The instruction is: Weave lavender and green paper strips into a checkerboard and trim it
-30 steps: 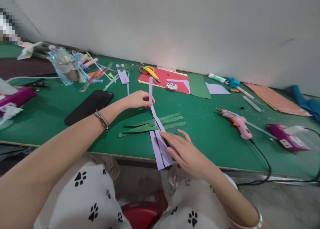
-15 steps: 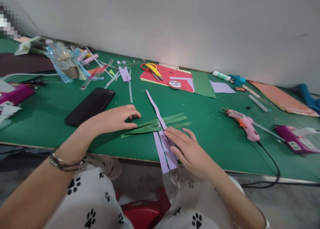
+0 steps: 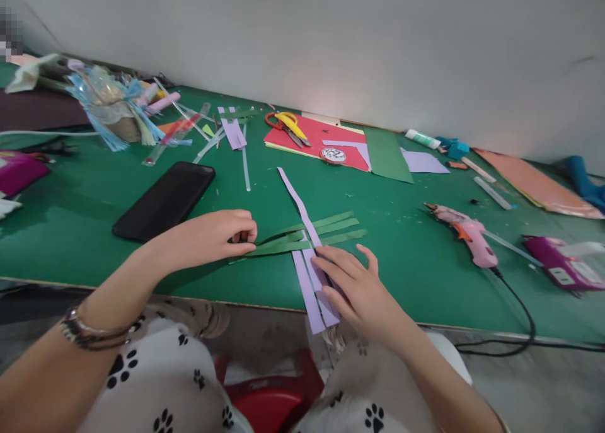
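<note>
Interlaced paper strips lie at the table's front edge. My left hand (image 3: 220, 237) is closed, with thumb and fingertips at the left ends of the green paper strips (image 3: 283, 248). Those ends are partly hidden behind the fingers. My right hand (image 3: 352, 282) rests with its fingers stretched out over the purple paper strips (image 3: 307, 291), pressing them near where they cross the green ones. One purple strip runs up and away to the left past the green strips. The lower purple ends hang slightly over the edge.
A black phone (image 3: 165, 200) lies left of the strips. A pink glue gun (image 3: 466, 234) with its cord is at the right. Behind are yellow-and-red scissors (image 3: 290, 127) on red paper (image 3: 347, 130), a glue tube (image 3: 422, 138) and a straw-tied bundle (image 3: 120, 108).
My left hand has moved slightly down and left, and its fingers have closed at the green strips' ends. My right hand stays on the purple strips. The view has shifted a little.
</note>
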A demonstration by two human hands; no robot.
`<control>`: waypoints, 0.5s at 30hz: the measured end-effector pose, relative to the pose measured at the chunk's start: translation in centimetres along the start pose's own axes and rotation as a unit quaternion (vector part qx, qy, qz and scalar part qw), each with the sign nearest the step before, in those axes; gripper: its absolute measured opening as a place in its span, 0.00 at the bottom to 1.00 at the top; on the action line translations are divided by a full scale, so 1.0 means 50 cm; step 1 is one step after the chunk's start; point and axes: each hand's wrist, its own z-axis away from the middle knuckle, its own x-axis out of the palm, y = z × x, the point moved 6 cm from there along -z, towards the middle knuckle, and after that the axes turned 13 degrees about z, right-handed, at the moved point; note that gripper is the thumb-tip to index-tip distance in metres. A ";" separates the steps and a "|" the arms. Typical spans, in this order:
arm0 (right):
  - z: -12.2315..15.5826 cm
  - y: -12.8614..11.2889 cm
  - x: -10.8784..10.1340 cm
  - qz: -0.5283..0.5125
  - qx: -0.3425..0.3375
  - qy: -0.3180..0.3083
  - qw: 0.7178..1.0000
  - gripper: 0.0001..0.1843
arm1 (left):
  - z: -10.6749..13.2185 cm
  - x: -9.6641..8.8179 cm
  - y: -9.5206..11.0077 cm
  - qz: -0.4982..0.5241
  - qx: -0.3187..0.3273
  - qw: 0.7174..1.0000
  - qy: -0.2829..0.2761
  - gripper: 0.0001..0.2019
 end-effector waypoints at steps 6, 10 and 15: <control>0.000 -0.002 0.002 -0.020 0.009 -0.007 1.000 0.21 | -0.008 -0.020 0.024 0.004 0.017 0.998 0.067 0.12; 0.001 0.003 -0.003 -0.048 0.016 -0.011 0.999 0.20 | -0.016 -0.037 0.045 0.015 0.021 0.989 0.148 0.13; -0.030 0.044 -0.057 -0.098 0.044 0.058 0.993 0.17 | -0.043 -0.050 0.077 0.001 0.025 0.982 0.187 0.13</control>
